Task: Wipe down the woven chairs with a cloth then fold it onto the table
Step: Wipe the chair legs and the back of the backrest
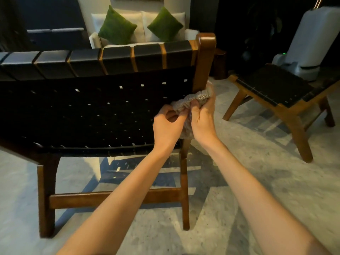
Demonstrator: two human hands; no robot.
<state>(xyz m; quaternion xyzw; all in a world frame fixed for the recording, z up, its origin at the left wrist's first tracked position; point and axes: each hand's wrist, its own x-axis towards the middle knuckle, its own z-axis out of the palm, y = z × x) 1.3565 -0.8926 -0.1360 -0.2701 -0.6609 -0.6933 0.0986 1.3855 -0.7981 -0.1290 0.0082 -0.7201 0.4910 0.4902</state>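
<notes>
The head camera looks down at two bare arms. Just right of the middle, the left hand (168, 124) pinches one end of the bunched-up cloth (195, 97). The right hand (202, 116) curls its fingers round the other end, at about 1 o'clock. The cloth rests against the back of the near woven chair (92, 107), by its wooden post, so I think the hands are bunching it to rub that corner. A second woven chair (274, 85) stands at 3 o'clock. The floor (239, 181) is pale, speckled stone. At 12 o'clock a white sofa (95, 40) holds two green pillows (116, 26). No table shows.
</notes>
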